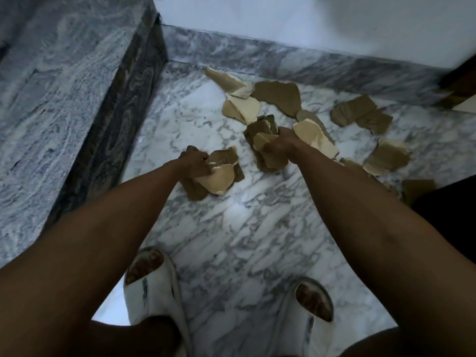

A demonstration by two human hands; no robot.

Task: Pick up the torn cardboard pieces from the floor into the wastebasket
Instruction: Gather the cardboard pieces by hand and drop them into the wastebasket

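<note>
1. Torn cardboard pieces [277,97] lie scattered on the marble floor [244,228], mostly far and right, near the skirting [309,60].
2. Left hand [195,164] grips a small bundle [219,179]; right hand [279,144] clutches a thicker stack [262,140].
3. Step in hand: gathering. No wastebasket is visible; the next move likely calls for collecting the remainder or carrying both handfuls to it.
4. White slippers [152,282] stand near.

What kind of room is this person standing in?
Probably an indoor corner of a home, perhaps a hallway or landing, though that's a guess. The marble floor meets a matching marble skirting under a plain white wall, and the person wears white house slippers.
</note>
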